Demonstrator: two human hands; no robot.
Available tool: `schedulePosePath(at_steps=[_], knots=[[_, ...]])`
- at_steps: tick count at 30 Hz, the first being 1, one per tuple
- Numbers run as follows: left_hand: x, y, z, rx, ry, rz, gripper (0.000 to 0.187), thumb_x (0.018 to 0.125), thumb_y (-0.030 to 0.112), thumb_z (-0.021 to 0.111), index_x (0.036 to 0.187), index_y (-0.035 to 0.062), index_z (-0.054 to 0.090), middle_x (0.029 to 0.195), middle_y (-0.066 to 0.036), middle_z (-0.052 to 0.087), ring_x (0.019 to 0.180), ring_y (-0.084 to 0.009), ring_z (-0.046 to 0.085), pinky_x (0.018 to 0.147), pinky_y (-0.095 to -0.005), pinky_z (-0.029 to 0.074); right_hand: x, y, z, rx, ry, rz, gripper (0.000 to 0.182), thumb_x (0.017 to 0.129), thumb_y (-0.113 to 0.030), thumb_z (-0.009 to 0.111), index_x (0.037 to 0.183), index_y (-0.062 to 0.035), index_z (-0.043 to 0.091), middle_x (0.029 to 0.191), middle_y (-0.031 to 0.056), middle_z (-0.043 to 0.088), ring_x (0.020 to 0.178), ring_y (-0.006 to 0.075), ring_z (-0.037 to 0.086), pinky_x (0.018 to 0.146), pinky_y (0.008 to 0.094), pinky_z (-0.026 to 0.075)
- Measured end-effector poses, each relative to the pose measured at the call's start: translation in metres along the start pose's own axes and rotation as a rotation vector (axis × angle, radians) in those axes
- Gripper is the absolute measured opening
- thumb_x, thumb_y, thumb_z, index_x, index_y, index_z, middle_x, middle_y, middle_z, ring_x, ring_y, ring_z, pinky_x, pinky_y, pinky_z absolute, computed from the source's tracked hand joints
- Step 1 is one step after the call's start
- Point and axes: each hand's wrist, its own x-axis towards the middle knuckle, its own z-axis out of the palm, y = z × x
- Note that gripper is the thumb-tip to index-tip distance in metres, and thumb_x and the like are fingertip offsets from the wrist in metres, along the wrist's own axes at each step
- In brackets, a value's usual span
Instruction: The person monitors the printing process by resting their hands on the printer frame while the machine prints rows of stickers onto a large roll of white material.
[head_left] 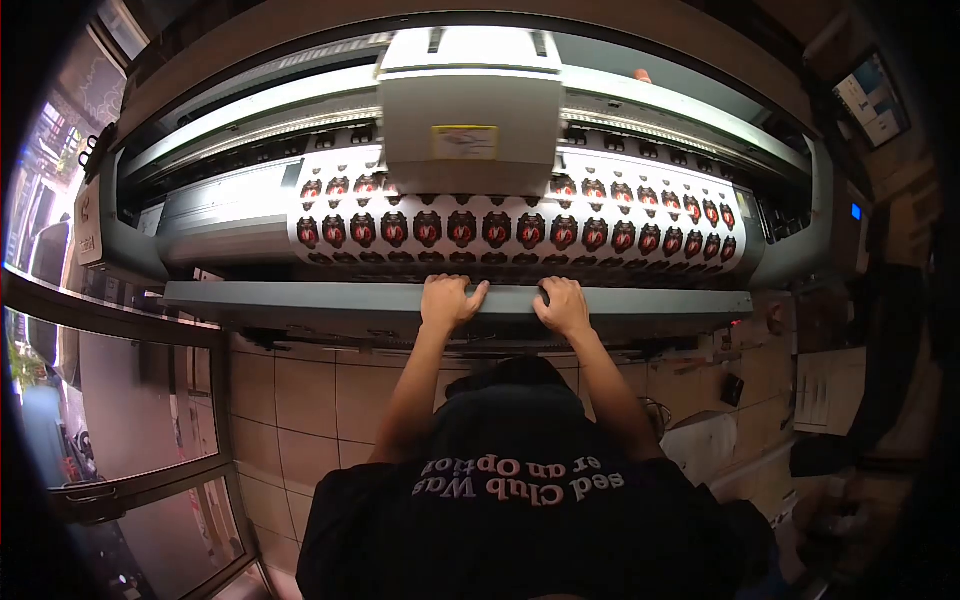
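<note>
Both of my hands are on the long grey front bar (pixel 300 296) of a wide-format printer. My left hand (pixel 452 302) grips it left of its middle, fingers curled over the far edge and thumb pointing inward. A short way to the right, my right hand (pixel 563 304) holds the same bar in a similar way; its fingertips are hidden behind the edge. Beyond the bar, a white printed sheet (pixel 480 230) with rows of red and black emblems curves over the platen. The light print carriage (pixel 470 105) sits above the sheet, covering part of the upper row.
Glass doors (pixel 140 400) stand at the left. Tiled floor (pixel 300 400) lies below the bar. On the printer's right end is a small blue display (pixel 856 211). A monitor (pixel 872 100) is at the upper right, with a pale cabinet (pixel 830 388) below it.
</note>
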Motion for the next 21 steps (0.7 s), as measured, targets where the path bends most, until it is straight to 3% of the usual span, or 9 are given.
schedulePosePath(at_steps=[9, 21], knots=[[-0.001, -0.0021, 0.0059, -0.028, 0.039, 0.005, 0.054, 0.09, 0.053, 0.057, 0.083, 0.0026, 0.076, 0.083, -0.018, 0.073, 0.083, -0.0328, 0.069, 0.087, -0.0423, 0.046, -0.0007, -0.002, 0.0014, -0.023, 0.007, 0.012, 0.03, 0.082, -0.028, 0.062, 0.094, -0.0018, 0.069, 0.095, 0.0159, 0.069, 0.091, 0.0342, 0.064, 0.088, 0.0456, 0.047], [-0.0016, -0.0033, 0.0062, 0.005, 0.035, 0.057, 0.054, 0.092, 0.052, 0.058, 0.075, 0.0031, 0.073, 0.07, -0.017, 0.069, 0.073, -0.0338, 0.066, 0.077, -0.0454, 0.047, 0.0014, -0.003, 0.0016, 0.032, 0.031, 0.044, 0.021, 0.086, -0.026, 0.06, 0.085, -0.0054, 0.067, 0.084, 0.0125, 0.067, 0.086, 0.0332, 0.063, 0.082, 0.0444, 0.046]])
